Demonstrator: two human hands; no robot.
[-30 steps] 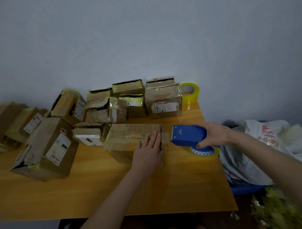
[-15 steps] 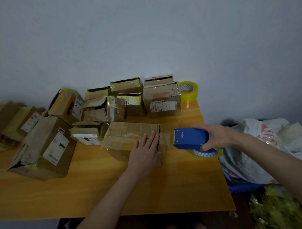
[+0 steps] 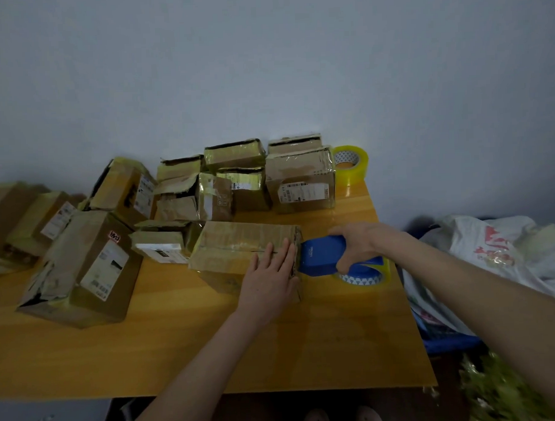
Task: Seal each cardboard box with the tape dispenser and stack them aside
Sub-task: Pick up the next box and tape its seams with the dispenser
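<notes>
At the bottom edge of the frame, the toes of two shoes [image 3: 315, 420] show under the near edge of a yellow wooden table [image 3: 180, 349]. Two bare forearms reach up from the lower frame over the tabletop.

The left hand [image 3: 269, 273] lies flat on the right end of a cardboard box [image 3: 236, 246] at the centre of the frame, fingers straight and together, pressing on the top across the flap seam. Just right of it, the right hand [image 3: 356, 242] is clamped round the blue tape dispenser [image 3: 322, 256], thumb on the near side and fingers over the top. The dispenser's front end touches the right end of the box, and its tape roll [image 3: 362, 275] hangs below the hand, at the table's right edge.

At lower left a large box [image 3: 83, 267] with a shipping label stands tilted on the table. Between it and the held box sits a small box [image 3: 159, 242] with a white label. Off the table to the right lie crumpled plastic bags [image 3: 491, 250].

Farther back, a cluster of taped boxes [image 3: 300, 181] is stacked along the wall, more trailing off to the left edge. A spare roll of yellowish tape [image 3: 351, 163] stands on edge at the table's far right corner, just beside the rightmost box. A plain grey wall [image 3: 265, 69] fills the upper frame.
</notes>
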